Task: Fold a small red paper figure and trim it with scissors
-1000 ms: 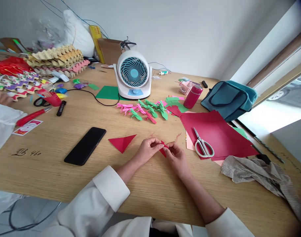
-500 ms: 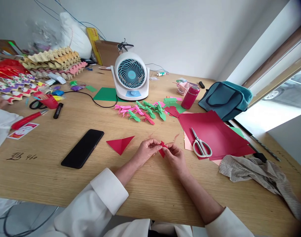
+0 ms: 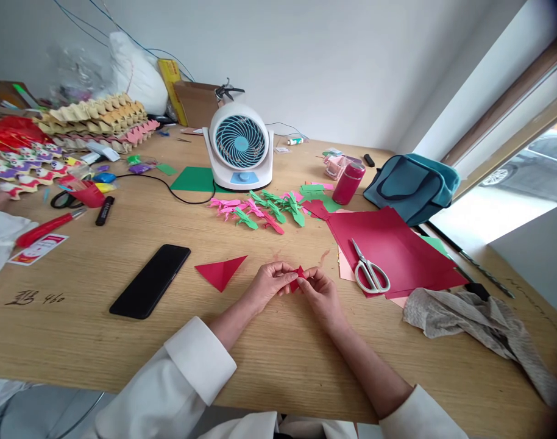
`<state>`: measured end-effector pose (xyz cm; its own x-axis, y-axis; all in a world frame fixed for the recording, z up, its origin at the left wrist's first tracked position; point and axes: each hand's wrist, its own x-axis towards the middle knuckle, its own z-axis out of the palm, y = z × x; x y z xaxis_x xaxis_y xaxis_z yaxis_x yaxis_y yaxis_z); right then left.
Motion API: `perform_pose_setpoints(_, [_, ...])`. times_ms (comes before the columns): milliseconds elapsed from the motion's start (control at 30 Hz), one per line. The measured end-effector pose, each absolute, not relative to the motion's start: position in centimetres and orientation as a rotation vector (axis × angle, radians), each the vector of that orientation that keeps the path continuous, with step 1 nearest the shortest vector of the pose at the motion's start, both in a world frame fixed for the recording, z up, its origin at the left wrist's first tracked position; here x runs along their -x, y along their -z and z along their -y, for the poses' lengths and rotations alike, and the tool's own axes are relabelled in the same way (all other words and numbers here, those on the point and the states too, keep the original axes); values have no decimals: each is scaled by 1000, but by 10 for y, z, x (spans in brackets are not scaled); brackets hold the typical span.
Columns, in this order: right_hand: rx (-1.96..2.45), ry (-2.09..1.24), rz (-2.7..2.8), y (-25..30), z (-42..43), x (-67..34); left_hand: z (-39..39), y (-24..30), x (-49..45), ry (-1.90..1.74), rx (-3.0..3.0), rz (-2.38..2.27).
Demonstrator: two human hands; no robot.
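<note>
Observed: my left hand [image 3: 270, 285] and right hand [image 3: 323, 295] pinch the small folded red paper [image 3: 299, 272], grip closed, over the table [image 3: 278, 360]; red triangle [image 3: 220, 272] lies left, scissors [image 3: 364, 264] right, paper figures [image 3: 275, 209] beyond, fan [image 3: 241, 144] behind them

1 head cam, looks fwd & down: L hand [image 3: 268, 285] & R hand [image 3: 324, 297] close, back wall [image 3: 342, 73] farther off.

A pale wall [image 3: 333, 73] rises behind the wooden table [image 3: 278, 353].
</note>
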<state>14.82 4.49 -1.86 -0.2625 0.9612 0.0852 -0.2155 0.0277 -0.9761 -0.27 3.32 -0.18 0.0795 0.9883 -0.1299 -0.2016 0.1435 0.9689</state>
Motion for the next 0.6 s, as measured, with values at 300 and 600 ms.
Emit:
perform_pose_setpoints(300, [793,-1477,1251,18,-43,-146,-32,0,3,-1152,-999,-1047])
perform_pose_setpoints(600, [869,-1371,1248,11,-41,-148,-33,1,3,-1198,-857,-1027])
